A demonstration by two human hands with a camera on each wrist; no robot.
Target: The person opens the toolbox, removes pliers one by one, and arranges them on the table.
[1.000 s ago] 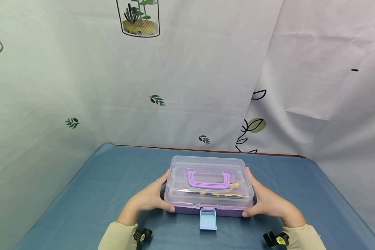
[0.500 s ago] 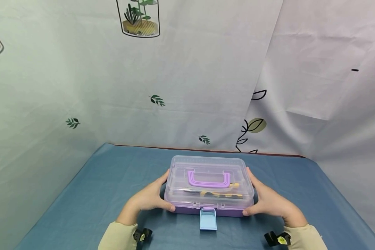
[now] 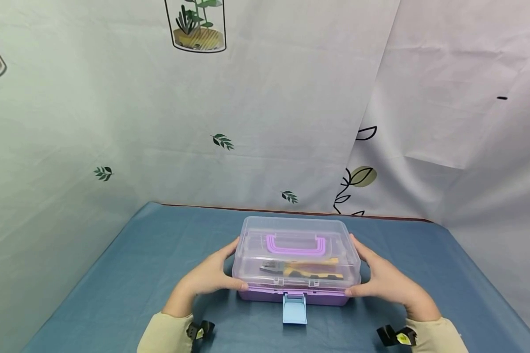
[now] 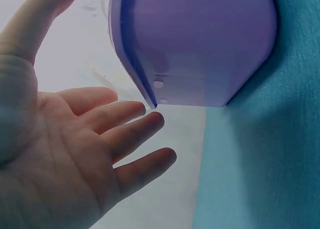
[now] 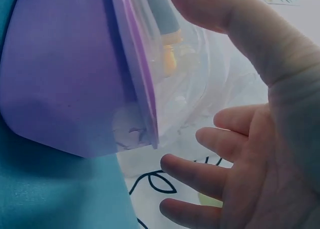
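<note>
A toolbox with a purple base (image 3: 265, 296) stands on the blue cloth. Its clear lid (image 3: 252, 235) carries a purple handle (image 3: 296, 250) and is tipped up slightly, its front edge a little above the base. Through the lid I see pliers (image 3: 311, 269) with yellow and black handles. My left hand (image 3: 209, 274) holds the lid's left end, thumb at the front corner and fingers along the side. My right hand (image 3: 386, 279) holds the right end the same way. Both wrist views show the fingers spread beside the lid. A light blue latch (image 3: 294, 310) hangs down in front.
A blue cloth (image 3: 128, 274) covers the table. White fabric (image 3: 282, 122) with printed leaves and plants hangs behind and at both sides. A black strap device sits at each wrist, below the beige sleeves (image 3: 165, 333).
The lid's front edge has risen off the base, and both hands have moved up slightly with it. The pliers show more clearly through it. The base and latch have stayed in place.
</note>
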